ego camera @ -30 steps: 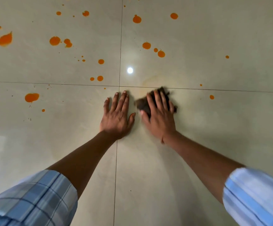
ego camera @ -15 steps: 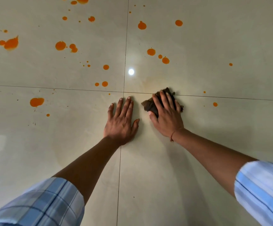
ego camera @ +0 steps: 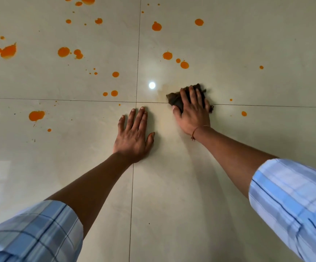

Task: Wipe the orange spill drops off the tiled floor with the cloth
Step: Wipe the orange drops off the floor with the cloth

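Observation:
My right hand [ego camera: 193, 110] presses a dark brown cloth [ego camera: 176, 100] flat on the cream tiled floor [ego camera: 172, 186], on the grout line just right of where the tile corners meet. Its fingers lie straight over the cloth. My left hand [ego camera: 134, 135] rests flat on the floor beside it, fingers spread, holding nothing. Several orange spill drops dot the far tiles: a cluster [ego camera: 178, 60] beyond the cloth, two drops [ego camera: 113, 93] up left of my left hand, a larger splat [ego camera: 36, 115] far left, small drops [ego camera: 244, 113] to the right.
A faint yellowish smear [ego camera: 164, 89] marks the tile just left of the cloth. A bright lamp reflection [ego camera: 152, 85] shines on the glossy floor. More orange splashes [ego camera: 7, 51] lie at the far left and along the top edge.
My right hand has slid the cloth forward and to the right, across the grout line. My left hand has stayed planted on the floor.

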`<state>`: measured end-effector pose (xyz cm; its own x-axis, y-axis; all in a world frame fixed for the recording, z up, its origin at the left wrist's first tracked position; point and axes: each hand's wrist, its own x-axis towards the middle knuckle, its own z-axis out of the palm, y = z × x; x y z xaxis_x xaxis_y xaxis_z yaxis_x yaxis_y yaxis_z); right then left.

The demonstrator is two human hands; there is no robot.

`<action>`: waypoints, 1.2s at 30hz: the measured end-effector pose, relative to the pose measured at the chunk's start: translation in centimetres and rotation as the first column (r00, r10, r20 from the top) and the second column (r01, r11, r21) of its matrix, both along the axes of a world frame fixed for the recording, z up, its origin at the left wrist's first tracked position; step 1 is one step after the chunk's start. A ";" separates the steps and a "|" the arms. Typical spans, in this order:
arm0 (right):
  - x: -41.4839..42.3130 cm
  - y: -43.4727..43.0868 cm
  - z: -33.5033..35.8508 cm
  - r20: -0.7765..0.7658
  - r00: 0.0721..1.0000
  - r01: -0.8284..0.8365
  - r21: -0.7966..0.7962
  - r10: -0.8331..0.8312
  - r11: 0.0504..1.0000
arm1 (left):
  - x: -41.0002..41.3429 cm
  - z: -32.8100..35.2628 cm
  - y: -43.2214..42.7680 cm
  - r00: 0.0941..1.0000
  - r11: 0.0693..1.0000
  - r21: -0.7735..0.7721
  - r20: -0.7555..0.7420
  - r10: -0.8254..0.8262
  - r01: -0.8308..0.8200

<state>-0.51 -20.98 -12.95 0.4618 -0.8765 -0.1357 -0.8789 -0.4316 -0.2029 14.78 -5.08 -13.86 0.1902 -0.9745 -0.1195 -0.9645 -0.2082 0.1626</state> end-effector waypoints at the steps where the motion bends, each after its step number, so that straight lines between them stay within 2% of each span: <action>1: -0.7 0.9 -0.2 0.014 1.000 0.011 -0.021 -0.011 1.000 | 0.1 0.0 0.0 1.000 1.000 -0.001 0.002 0.000 0.000; 4: -5.3 4.8 0.0 0.007 1.000 -0.020 -0.021 0.020 1.000 | -0.1 0.5 -0.1 1.000 1.000 0.018 -0.031 0.004 -0.003; 6: -6.0 3.8 0.2 -0.035 0.998 -0.049 0.006 0.050 0.999 | -0.6 1.1 -0.3 0.999 1.000 0.023 -0.033 0.021 -0.021; 9: -4.3 -0.2 0.2 -0.008 0.999 0.049 -0.006 -0.049 0.999 | -2.6 1.7 -2.6 0.999 0.999 -0.011 -0.009 -0.049 0.049; 11: -4.7 0.8 0.0 0.016 0.996 0.092 -0.045 -0.091 0.995 | -4.4 2.0 -4.9 0.996 0.997 -0.038 -0.062 -0.072 0.070; 13: -7.1 3.4 0.1 0.005 1.000 0.029 -0.064 -0.029 0.998 | -6.0 2.0 -6.9 0.988 0.999 -0.019 -0.147 -0.048 0.045; 15: -9.0 2.6 0.4 -0.020 0.998 -0.064 -0.011 0.064 0.998 | -7.2 1.5 -7.7 0.984 1.000 0.022 -0.180 -0.018 0.022; 20: -9.1 -6.7 0.6 -0.060 0.991 0.121 -0.028 -0.122 0.992 | -8.0 -0.2 -7.7 0.998 0.999 0.034 -0.060 0.020 -0.018; 23: -12.9 -2.2 0.5 0.009 0.967 0.256 -0.078 -0.256 0.963 | -8.0 -0.1 -7.9 0.999 0.999 0.046 -0.050 0.020 -0.018; 25: -15.5 1.6 0.5 0.001 0.972 0.236 -0.054 -0.237 0.970 | -8.0 0.0 -7.8 0.999 0.998 0.060 -0.048 0.025 -0.022; 27: -15.6 0.4 0.2 -0.027 0.971 0.237 -0.028 -0.237 0.971 | -8.1 0.1 -7.9 0.999 0.998 0.057 -0.051 0.015 -0.012; 31: -12.5 -4.4 -0.1 -0.031 0.936 0.351 -0.032 -0.352 0.936 | -7.9 -0.2 -7.9 0.999 0.999 0.047 -0.046 0.011 -0.008; 33: -12.8 -1.1 -0.1 0.011 0.958 0.286 -0.082 -0.286 0.955 | -8.0 -0.1 -7.8 0.999 0.999 0.036 -0.041 0.004 -0.003; 36: -14.4 4.6 -0.1 -0.009 0.988 0.153 -0.086 -0.155 0.984 | -7.8 0.2 -7.8 0.999 0.998 0.056 -0.051 0.006 -0.003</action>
